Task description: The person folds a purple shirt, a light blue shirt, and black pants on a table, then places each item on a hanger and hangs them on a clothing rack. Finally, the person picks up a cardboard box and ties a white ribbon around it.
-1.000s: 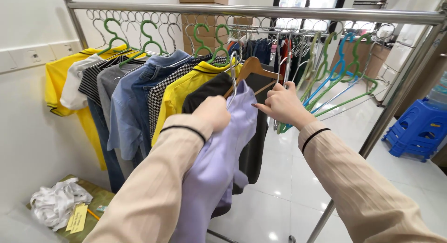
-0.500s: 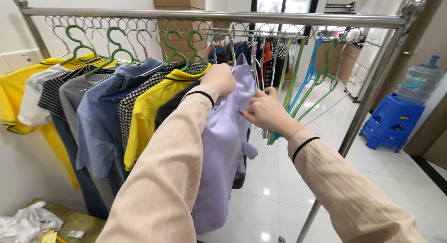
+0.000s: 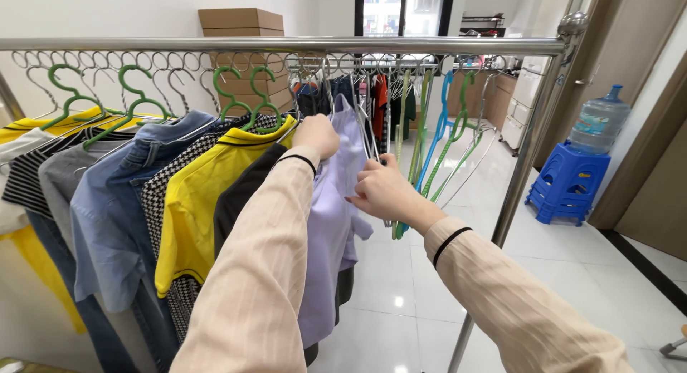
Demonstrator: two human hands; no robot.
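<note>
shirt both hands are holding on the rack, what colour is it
Plain light purple shirt, no pattern, gripped by the left hand and right hand; the head view shows it.
</note>
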